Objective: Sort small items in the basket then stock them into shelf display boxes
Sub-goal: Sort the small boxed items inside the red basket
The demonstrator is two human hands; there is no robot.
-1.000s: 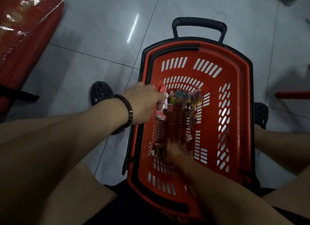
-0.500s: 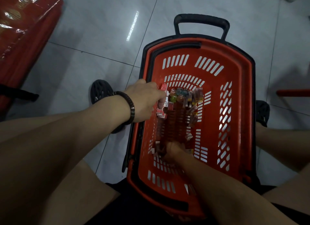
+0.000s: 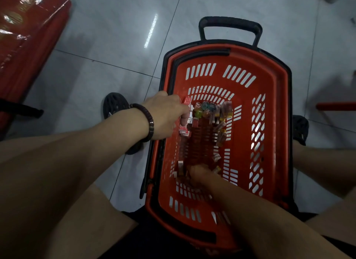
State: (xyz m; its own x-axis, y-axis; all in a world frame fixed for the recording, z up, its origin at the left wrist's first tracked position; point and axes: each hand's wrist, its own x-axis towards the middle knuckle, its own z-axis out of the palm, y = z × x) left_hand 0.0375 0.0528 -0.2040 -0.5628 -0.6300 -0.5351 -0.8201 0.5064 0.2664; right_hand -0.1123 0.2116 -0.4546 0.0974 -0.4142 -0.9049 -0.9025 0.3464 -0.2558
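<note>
Small items (image 3: 184,128) gripped by left hand (image 3: 165,113).

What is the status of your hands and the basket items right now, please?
Left hand grips red-and-white packs at basket left wall. Right hand blurred, down among small items, hold unclear. Nothing in the way.

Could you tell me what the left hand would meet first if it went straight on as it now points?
Most likely the cluster of round green and teal items just beyond the left hand and its red-and-white packets; depth is unclear.
</note>
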